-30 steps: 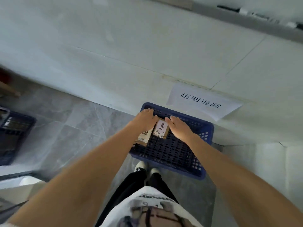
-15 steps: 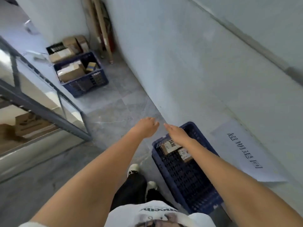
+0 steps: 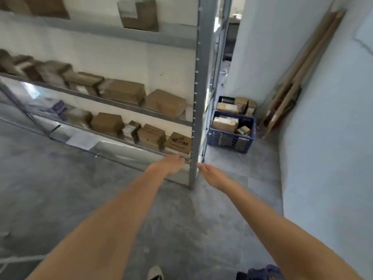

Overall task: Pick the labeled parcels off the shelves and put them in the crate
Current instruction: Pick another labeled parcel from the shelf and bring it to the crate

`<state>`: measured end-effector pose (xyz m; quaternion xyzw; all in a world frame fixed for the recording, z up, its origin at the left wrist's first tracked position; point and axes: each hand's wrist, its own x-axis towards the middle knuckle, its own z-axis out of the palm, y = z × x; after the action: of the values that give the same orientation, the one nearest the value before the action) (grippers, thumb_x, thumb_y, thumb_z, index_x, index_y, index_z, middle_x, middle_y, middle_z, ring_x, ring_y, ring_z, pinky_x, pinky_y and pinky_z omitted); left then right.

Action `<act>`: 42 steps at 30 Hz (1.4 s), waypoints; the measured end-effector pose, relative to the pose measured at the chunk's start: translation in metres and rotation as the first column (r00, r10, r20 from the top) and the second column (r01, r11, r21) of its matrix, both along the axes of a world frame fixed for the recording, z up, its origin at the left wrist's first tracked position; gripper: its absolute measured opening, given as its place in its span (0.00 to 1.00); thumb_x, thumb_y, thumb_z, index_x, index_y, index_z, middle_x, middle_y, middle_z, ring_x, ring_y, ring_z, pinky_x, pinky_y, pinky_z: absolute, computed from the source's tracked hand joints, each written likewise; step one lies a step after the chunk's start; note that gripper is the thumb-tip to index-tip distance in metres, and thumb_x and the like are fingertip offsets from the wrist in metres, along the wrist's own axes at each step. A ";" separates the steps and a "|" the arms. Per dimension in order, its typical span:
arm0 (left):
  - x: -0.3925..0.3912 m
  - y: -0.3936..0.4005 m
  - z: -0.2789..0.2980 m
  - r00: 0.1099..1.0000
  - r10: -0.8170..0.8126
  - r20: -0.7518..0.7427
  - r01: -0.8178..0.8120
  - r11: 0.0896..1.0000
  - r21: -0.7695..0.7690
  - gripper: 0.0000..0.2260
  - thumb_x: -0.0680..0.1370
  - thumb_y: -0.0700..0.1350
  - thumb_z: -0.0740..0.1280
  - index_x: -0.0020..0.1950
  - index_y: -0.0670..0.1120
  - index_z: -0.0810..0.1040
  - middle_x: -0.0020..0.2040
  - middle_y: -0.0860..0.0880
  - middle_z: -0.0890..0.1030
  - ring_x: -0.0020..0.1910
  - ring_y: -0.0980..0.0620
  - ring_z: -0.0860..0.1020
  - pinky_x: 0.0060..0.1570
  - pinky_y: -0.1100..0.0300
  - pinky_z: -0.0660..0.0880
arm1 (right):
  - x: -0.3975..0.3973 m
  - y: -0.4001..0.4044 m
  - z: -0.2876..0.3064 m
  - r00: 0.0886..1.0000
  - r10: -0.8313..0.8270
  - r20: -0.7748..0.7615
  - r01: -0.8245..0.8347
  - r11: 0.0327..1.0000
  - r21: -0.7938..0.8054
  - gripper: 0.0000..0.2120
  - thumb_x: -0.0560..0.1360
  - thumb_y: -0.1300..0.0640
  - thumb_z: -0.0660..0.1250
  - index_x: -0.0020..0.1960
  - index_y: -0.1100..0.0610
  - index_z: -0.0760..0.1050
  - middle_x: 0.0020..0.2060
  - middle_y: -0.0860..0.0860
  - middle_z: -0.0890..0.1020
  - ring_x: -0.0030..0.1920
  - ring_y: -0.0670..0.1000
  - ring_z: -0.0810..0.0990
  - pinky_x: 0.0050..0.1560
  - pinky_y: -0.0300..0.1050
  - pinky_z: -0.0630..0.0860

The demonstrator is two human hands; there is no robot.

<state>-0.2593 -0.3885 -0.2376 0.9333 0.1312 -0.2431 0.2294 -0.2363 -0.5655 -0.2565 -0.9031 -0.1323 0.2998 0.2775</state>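
Both the left hand (image 3: 171,163) and right hand (image 3: 212,173) reach out loose-fingered and empty toward the shelves (image 3: 113,102), where stiff, probably light cardboard parcels (image 3: 165,103) sit, best gripped across opposite side faces.

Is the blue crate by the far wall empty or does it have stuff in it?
It has stuff in it. The blue crate holds a brown box and a smaller yellow-and-blue box.
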 end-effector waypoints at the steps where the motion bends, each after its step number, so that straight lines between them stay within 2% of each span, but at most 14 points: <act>1: -0.005 0.030 0.006 0.999 0.041 0.004 -0.041 0.999 -0.008 0.23 0.84 0.52 0.48 0.74 0.42 0.65 0.74 0.41 0.65 0.72 0.43 0.66 0.70 0.51 0.61 | 0.003 0.028 0.006 1.000 0.029 -0.005 -0.029 0.999 0.018 0.26 0.84 0.42 0.48 0.74 0.55 0.68 0.72 0.55 0.70 0.72 0.57 0.69 0.70 0.48 0.63; 6: -0.030 0.176 0.027 0.972 0.218 0.083 -0.225 0.971 0.076 0.18 0.84 0.39 0.49 0.73 0.36 0.64 0.72 0.37 0.67 0.71 0.40 0.68 0.70 0.50 0.64 | 0.019 0.159 0.022 0.973 0.227 0.040 -0.229 0.972 0.046 0.27 0.82 0.40 0.47 0.73 0.51 0.69 0.73 0.53 0.70 0.71 0.55 0.69 0.72 0.51 0.64; 8: -0.044 0.221 0.036 0.943 0.311 0.119 -0.319 0.946 0.057 0.17 0.84 0.36 0.49 0.71 0.34 0.63 0.71 0.35 0.68 0.70 0.39 0.69 0.68 0.50 0.65 | 0.018 0.204 0.035 0.960 0.277 0.050 -0.280 0.957 0.073 0.25 0.84 0.44 0.48 0.74 0.53 0.68 0.74 0.52 0.69 0.73 0.54 0.67 0.70 0.49 0.63; 12: -0.071 0.301 0.036 0.884 0.456 0.100 -0.461 0.887 0.027 0.19 0.85 0.45 0.49 0.69 0.37 0.69 0.70 0.38 0.71 0.68 0.40 0.70 0.67 0.50 0.66 | 0.012 0.296 0.059 0.901 0.431 0.056 -0.434 0.897 0.082 0.22 0.85 0.50 0.47 0.70 0.59 0.71 0.70 0.59 0.72 0.71 0.58 0.68 0.67 0.50 0.65; 14: -0.075 0.329 0.032 0.833 0.544 0.096 -0.540 0.839 -0.065 0.19 0.85 0.47 0.50 0.69 0.41 0.71 0.69 0.40 0.73 0.68 0.41 0.71 0.67 0.51 0.67 | 0.015 0.333 0.061 0.876 0.480 0.054 -0.483 0.872 0.082 0.22 0.85 0.48 0.48 0.68 0.57 0.73 0.68 0.58 0.74 0.68 0.56 0.72 0.61 0.48 0.66; 17: -0.072 0.360 0.038 0.765 0.631 0.127 -0.612 0.774 -0.160 0.18 0.84 0.48 0.51 0.67 0.43 0.74 0.70 0.43 0.72 0.69 0.43 0.70 0.68 0.52 0.66 | 0.030 0.385 0.060 0.844 0.534 0.062 -0.537 0.842 0.057 0.25 0.84 0.42 0.49 0.71 0.56 0.70 0.70 0.55 0.73 0.68 0.55 0.72 0.62 0.46 0.66; 19: -0.068 0.382 0.039 0.705 0.695 0.141 -0.673 0.719 -0.176 0.18 0.84 0.47 0.51 0.67 0.40 0.73 0.68 0.41 0.74 0.67 0.42 0.72 0.65 0.54 0.67 | 0.046 0.419 0.060 0.825 0.559 0.078 -0.564 0.824 0.052 0.27 0.83 0.41 0.50 0.71 0.58 0.70 0.70 0.56 0.72 0.69 0.56 0.71 0.66 0.47 0.66; 23: -0.057 0.429 0.045 0.580 0.800 0.153 -0.763 0.599 -0.241 0.18 0.84 0.46 0.53 0.60 0.34 0.74 0.62 0.31 0.74 0.63 0.35 0.73 0.60 0.47 0.71 | 0.080 0.478 0.068 0.770 0.628 0.109 -0.634 0.772 0.031 0.27 0.84 0.42 0.48 0.75 0.58 0.65 0.75 0.59 0.65 0.75 0.58 0.62 0.74 0.53 0.59; 25: -0.050 0.453 0.054 0.549 0.813 0.193 -0.782 0.581 -0.225 0.18 0.84 0.46 0.53 0.60 0.32 0.73 0.54 0.31 0.77 0.55 0.38 0.78 0.49 0.51 0.72 | 0.094 0.507 0.074 0.740 0.665 0.102 -0.670 0.741 0.033 0.24 0.85 0.47 0.47 0.72 0.59 0.68 0.74 0.61 0.67 0.73 0.60 0.65 0.71 0.52 0.62; 27: -0.041 0.478 0.059 0.525 0.828 0.198 -0.799 0.560 -0.219 0.18 0.84 0.45 0.53 0.59 0.33 0.75 0.49 0.35 0.76 0.51 0.44 0.77 0.41 0.60 0.65 | 0.104 0.537 0.078 0.742 0.662 0.111 -0.669 0.741 0.052 0.23 0.84 0.45 0.48 0.67 0.57 0.72 0.70 0.61 0.70 0.68 0.58 0.70 0.68 0.51 0.66; 31: -0.030 0.525 0.066 0.526 0.818 0.233 -0.803 0.568 -0.180 0.11 0.83 0.45 0.53 0.48 0.44 0.72 0.51 0.39 0.76 0.47 0.50 0.73 0.44 0.63 0.64 | 0.118 0.599 0.078 0.711 0.691 0.131 -0.700 0.712 0.048 0.29 0.82 0.39 0.50 0.73 0.57 0.67 0.73 0.57 0.69 0.72 0.56 0.68 0.70 0.50 0.65; 35: -0.027 0.586 0.068 0.580 0.783 0.227 -0.789 0.609 -0.086 0.12 0.84 0.46 0.53 0.53 0.42 0.74 0.60 0.39 0.77 0.52 0.48 0.74 0.47 0.62 0.65 | 0.122 0.667 0.081 0.670 0.725 0.159 -0.738 0.674 0.035 0.28 0.83 0.41 0.50 0.74 0.58 0.65 0.73 0.57 0.68 0.72 0.56 0.68 0.69 0.50 0.64; 40: -0.023 0.666 0.077 0.597 0.771 0.222 -0.787 0.617 -0.029 0.15 0.83 0.47 0.50 0.52 0.42 0.74 0.58 0.40 0.77 0.59 0.44 0.75 0.54 0.58 0.68 | 0.128 0.758 0.084 0.643 0.736 0.212 -0.749 0.662 -0.028 0.29 0.82 0.38 0.48 0.73 0.57 0.67 0.73 0.57 0.68 0.73 0.57 0.67 0.71 0.54 0.63; 42: -0.016 0.701 0.084 0.611 0.757 0.232 -0.777 0.629 -0.009 0.18 0.83 0.48 0.50 0.59 0.40 0.75 0.63 0.40 0.76 0.62 0.42 0.74 0.60 0.55 0.70 | 0.132 0.795 0.086 0.644 0.726 0.244 -0.739 0.672 -0.050 0.30 0.81 0.36 0.48 0.74 0.54 0.65 0.75 0.55 0.66 0.74 0.57 0.65 0.71 0.56 0.60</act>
<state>-0.2754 0.3125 -0.1538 0.8170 0.5037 -0.0137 0.2805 -0.1039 0.2292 -0.1708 -0.7941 -0.5268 0.2697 0.1385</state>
